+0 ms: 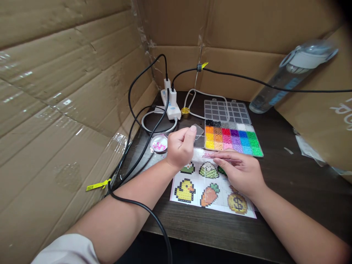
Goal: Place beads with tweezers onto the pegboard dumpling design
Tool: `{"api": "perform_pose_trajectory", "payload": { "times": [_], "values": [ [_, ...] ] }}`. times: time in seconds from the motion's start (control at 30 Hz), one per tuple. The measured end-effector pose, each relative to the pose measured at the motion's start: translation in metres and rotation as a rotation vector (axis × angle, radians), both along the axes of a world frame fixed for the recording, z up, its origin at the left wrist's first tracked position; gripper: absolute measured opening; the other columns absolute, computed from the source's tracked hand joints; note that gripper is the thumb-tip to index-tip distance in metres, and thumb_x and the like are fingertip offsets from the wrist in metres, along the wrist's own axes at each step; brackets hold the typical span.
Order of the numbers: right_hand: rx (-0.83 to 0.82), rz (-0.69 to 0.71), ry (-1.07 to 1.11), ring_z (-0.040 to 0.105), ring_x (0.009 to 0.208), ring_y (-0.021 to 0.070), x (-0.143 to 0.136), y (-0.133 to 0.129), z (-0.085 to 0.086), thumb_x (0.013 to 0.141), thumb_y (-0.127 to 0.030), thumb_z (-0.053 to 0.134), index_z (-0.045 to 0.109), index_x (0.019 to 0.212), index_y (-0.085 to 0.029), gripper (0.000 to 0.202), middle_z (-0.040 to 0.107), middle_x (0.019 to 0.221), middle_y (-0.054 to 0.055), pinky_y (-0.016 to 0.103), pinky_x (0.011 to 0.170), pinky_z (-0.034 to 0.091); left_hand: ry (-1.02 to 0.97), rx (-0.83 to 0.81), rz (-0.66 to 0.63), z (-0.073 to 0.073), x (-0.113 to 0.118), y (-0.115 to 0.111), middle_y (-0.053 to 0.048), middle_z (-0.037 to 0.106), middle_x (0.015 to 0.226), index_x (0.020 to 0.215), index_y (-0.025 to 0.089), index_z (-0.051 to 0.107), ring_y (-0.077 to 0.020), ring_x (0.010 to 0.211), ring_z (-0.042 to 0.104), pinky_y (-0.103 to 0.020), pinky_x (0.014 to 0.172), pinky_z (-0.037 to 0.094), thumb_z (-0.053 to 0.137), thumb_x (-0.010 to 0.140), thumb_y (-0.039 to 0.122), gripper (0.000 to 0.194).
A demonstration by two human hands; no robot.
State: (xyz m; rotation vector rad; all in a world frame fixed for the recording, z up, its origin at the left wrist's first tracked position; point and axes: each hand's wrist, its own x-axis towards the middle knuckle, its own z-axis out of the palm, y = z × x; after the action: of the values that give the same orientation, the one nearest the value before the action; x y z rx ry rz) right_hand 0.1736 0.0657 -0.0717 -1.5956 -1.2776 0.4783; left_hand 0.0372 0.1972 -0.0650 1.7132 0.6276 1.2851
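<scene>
I see right hand [244, 172] before box [231, 140], holding tweezers [232, 160] | left hand [180, 147] left of box, curled; content I cannot tell

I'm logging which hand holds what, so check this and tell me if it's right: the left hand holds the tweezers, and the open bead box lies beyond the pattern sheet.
Not quite: the head view shows the tweezers in the right hand, not the left hand. The open bead box does lie beyond the pattern sheet.

dish [156, 139] — left of bead case [214, 113] | power strip [172, 112] — behind dish | sheet [198, 190] before case
</scene>
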Motion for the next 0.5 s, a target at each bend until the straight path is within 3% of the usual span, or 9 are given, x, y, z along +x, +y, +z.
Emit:
{"api": "perform_pose_trajectory", "payload": {
  "times": [0.5],
  "values": [
    [-0.027, -0.004, 0.051, 0.074, 0.091, 0.0228, -0.0022, 0.0019, 0.0012, 0.082, -0.026, 0.069, 0.078, 0.092, -0.024, 0.013, 0.077, 0.096, 0.005, 0.039, 0.081, 0.062, 0.003, 0.0, -0.004, -0.0003, 0.0001, -0.0007, 0.004, 0.029, 0.05, 0.053, 0.018, 0.031, -0.0089, 0.049, 0.028, -0.03, 0.048, 0.022, 0.047, 0.096, 0.045, 0.053]
  ]
}}
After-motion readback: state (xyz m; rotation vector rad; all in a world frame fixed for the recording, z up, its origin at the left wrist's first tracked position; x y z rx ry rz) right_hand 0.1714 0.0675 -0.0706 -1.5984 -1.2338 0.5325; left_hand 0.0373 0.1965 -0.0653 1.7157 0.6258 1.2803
